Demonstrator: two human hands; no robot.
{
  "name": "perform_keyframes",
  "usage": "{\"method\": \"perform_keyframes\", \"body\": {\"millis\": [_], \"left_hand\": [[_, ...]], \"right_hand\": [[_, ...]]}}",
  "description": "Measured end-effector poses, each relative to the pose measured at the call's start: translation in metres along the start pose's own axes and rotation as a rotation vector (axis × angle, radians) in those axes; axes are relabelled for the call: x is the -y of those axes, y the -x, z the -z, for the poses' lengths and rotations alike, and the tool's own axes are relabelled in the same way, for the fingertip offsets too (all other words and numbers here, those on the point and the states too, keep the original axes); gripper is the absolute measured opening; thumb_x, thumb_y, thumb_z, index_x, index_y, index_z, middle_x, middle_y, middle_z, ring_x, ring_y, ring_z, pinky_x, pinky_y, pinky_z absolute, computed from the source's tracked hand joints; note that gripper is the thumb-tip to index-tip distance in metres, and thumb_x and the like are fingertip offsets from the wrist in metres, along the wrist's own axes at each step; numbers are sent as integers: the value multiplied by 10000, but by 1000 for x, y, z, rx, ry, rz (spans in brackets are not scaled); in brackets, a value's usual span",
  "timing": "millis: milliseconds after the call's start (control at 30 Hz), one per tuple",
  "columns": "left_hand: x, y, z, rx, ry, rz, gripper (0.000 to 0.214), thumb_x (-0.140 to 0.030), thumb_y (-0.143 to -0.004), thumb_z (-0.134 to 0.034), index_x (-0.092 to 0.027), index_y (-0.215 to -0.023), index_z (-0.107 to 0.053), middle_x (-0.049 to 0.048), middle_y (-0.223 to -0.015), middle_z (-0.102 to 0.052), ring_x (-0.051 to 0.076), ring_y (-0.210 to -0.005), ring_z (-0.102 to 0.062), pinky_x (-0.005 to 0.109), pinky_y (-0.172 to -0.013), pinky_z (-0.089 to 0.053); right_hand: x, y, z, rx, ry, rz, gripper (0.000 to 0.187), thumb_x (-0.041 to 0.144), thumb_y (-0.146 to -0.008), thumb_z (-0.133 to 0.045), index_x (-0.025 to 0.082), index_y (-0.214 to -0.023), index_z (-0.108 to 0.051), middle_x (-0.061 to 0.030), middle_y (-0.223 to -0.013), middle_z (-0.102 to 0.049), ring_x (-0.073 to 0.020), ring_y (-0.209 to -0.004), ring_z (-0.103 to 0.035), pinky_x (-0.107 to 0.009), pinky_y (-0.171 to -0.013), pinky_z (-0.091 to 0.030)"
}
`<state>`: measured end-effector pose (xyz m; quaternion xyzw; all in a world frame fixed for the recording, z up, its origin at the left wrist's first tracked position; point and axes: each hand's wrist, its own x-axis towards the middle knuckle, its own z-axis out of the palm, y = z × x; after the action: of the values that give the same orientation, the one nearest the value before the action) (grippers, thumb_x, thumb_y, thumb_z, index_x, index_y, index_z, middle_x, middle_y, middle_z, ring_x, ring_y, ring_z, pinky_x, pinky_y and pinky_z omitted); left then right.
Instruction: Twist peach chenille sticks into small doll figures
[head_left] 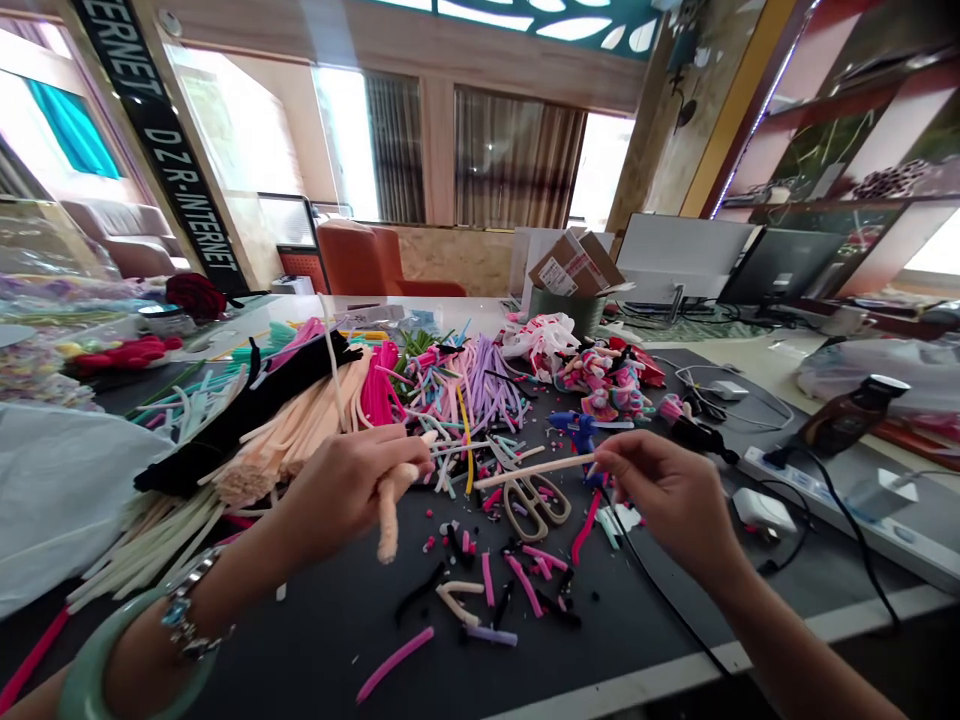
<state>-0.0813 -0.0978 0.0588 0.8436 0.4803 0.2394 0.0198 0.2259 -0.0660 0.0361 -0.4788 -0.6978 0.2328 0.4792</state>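
Observation:
My left hand (pixel 367 470) is closed around a peach pipe cleaner shape (pixel 387 515), its thick bent end hanging below the fingers. A long thin pale stem (pixel 334 365) rises above that fist. My right hand (pixel 652 480) pinches the right end of a straight peach pipe cleaner (pixel 534 466), which points left toward my other hand. Its far end stops short of the left fingers. Beneath this piece lie scissors (pixel 534 508) with beige handles. Just beyond my right fingertips rests a blue glue gun (pixel 574 428).
Bundles of peach (pixel 300 425), black (pixel 247 410) and purple pipe cleaners (pixel 495 390) lie behind my hands. Cut pink pieces (pixel 525 585) litter the dark mat. A power strip (pixel 840 515) with cords is at right, near a dark bottle (pixel 847 415). Finished-looking colourful bundles (pixel 607 380) sit farther back.

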Motion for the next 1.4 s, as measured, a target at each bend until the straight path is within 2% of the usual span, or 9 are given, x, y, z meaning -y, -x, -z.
{"method": "perform_keyframes", "body": {"millis": [233,533,667,733,833,1000,1167,1267,1400], "left_hand": [[-22,3,-16,80,-100,34,252,-398,-897,-456,-201,-897,-613,16,-790,-616,143,-660,-577,237,-595,-392],[-27,3,-23,251,-216,40,264,-256,-932,-341,-213,-887,-598,21,-840,-582,164,-674,-599,253,-567,-387],[-30,10,-25,256,-421,7,215,-199,-917,-357,-200,-910,-572,35,-857,-586,184,-610,-589,272,-498,-345],[-33,12,-28,251,-498,-39,192,-184,-912,-375,-196,-902,-566,38,-845,-586,184,-584,-583,277,-492,-346],[-39,16,-33,231,-545,-137,158,-192,-906,-403,-194,-878,-558,45,-824,-583,184,-577,-575,282,-497,-363],[-44,28,-37,247,-612,-193,144,-120,-859,-429,-189,-857,-556,64,-834,-599,186,-571,-571,293,-508,-388],[-30,52,-33,185,-711,-144,248,-36,-810,-403,-181,-897,-585,81,-873,-634,185,-595,-606,293,-526,-421],[-14,67,-26,99,-749,-36,295,-51,-825,-338,-185,-882,-594,88,-867,-644,200,-607,-625,308,-514,-436],[4,86,-19,44,-685,141,320,-140,-835,-289,-250,-922,-576,38,-911,-652,204,-537,-599,333,-468,-414]], "right_hand": [[3,13,-24,54,-117,-9,191,346,-802,-629,159,-763,-635,9,-579,-581,-106,-447,-534,-219,-446,-414],[-3,16,-32,112,-70,34,197,351,-834,-588,168,-766,-616,12,-578,-568,-110,-464,-523,-228,-454,-421],[1,15,-33,57,358,358,278,368,-837,-588,189,-1047,-621,-93,-977,-657,-206,-815,-606,-347,-735,-480],[5,17,-39,62,595,565,414,423,-828,-591,238,-1197,-564,-116,-1215,-582,-290,-1061,-527,-468,-902,-391],[11,24,-56,182,751,768,315,384,-887,-519,260,-1173,-567,-70,-1302,-543,-280,-1180,-439,-539,-1028,-211],[4,30,-71,265,735,910,149,174,-907,-473,222,-877,-610,-13,-1091,-645,-198,-1123,-469,-519,-1062,-121],[-21,21,-50,282,730,829,121,179,-889,-509,227,-851,-613,-13,-1006,-657,-198,-1036,-518,-458,-1011,-224],[-40,18,-35,280,775,754,164,85,-839,-524,206,-841,-636,-43,-977,-665,-191,-950,-556,-362,-896,-339],[-58,20,-24,349,798,679,205,120,-879,-479,189,-880,-673,-18,-643,-649,-142,-608,-558,-277,-623,-387]]}}
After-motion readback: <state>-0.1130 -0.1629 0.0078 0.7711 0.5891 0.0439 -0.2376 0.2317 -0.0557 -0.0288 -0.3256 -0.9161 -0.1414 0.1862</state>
